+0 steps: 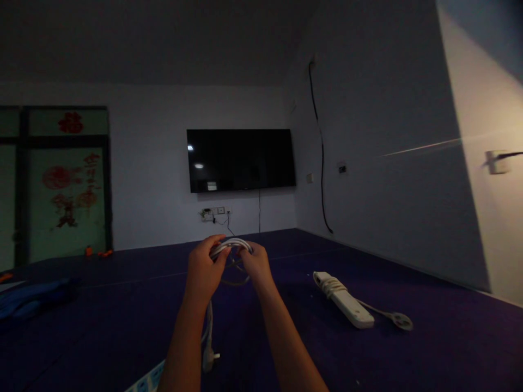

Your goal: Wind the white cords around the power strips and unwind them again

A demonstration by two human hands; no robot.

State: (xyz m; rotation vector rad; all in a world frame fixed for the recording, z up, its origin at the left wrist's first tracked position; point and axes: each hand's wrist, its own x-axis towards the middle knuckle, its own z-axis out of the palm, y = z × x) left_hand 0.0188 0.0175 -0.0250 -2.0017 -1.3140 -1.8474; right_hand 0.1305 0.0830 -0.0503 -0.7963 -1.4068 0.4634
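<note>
Both my hands grip a looped bundle of white power cord (233, 243) above the dark purple surface. My left hand (205, 267) has its fingers wrapped round the left side of the loops. On the right side, my right hand (255, 261) is closed round the same coils. Below my left hand hangs a stretch of cord ending in a white plug (209, 358) with metal prongs. At the bottom, partly hidden by my left forearm, lies a power strip (147, 381) with blue-and-white sockets.
To the right lies a second white power strip (347, 305), its cord wrapped round one end and its plug (401, 321) beside it. Blue cloth (32, 298) lies at the left. A television (241, 160) hangs on the far wall above wall sockets (216, 212).
</note>
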